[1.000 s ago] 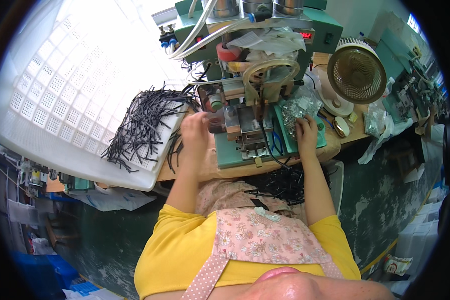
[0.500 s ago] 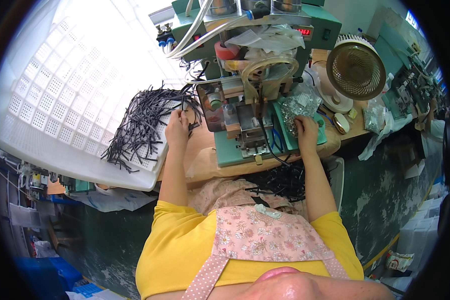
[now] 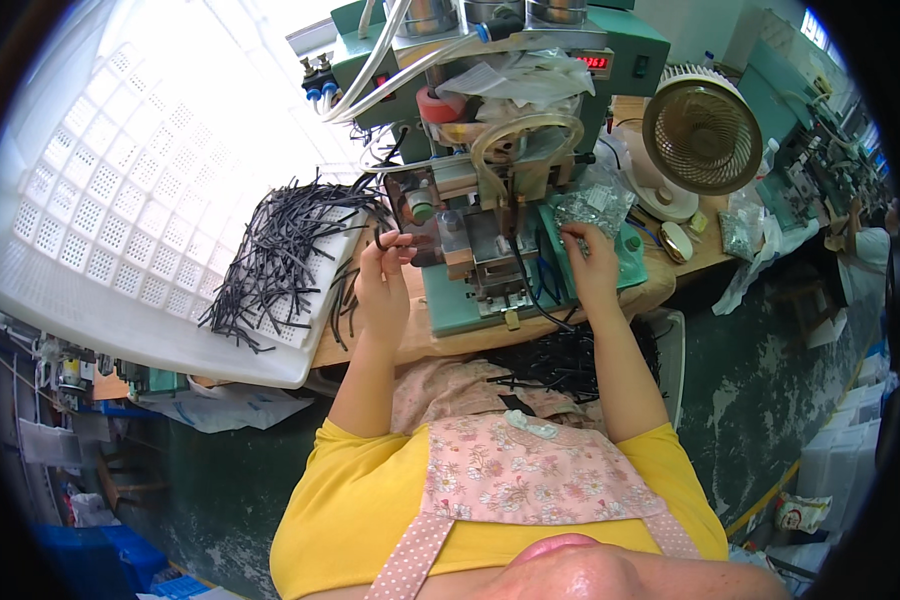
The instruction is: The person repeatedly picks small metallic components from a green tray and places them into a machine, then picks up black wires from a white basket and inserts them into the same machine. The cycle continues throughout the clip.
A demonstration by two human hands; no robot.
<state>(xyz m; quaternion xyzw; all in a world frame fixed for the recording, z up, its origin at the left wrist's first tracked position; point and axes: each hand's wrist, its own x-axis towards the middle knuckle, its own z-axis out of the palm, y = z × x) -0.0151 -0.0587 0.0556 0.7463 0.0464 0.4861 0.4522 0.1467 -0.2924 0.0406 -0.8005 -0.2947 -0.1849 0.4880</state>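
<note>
My left hand (image 3: 383,280) is raised beside the left side of the green bench machine (image 3: 450,305), its fingertips pinched on a thin black strip (image 3: 378,239). A tangled pile of similar black strips (image 3: 280,250) lies to its left on a white perforated tray (image 3: 320,275). On the machine's other side, my right hand (image 3: 592,265) has its fingers drawn together at the near edge of a clear bag of small shiny metal pieces (image 3: 592,207). Whatever those fingers hold is too small or hidden to make out.
A tall white perforated basket (image 3: 100,215) stands at the left. Right of the machine are a round fan (image 3: 705,140), an oval gold-rimmed object (image 3: 675,242) and another bag of small parts (image 3: 738,235). More black strips (image 3: 560,365) fill a bin below the table edge.
My left hand has come away from the pile toward the machine with a black strip. My right hand has drawn back slightly left from the metal pieces. The view has shifted a little.
</note>
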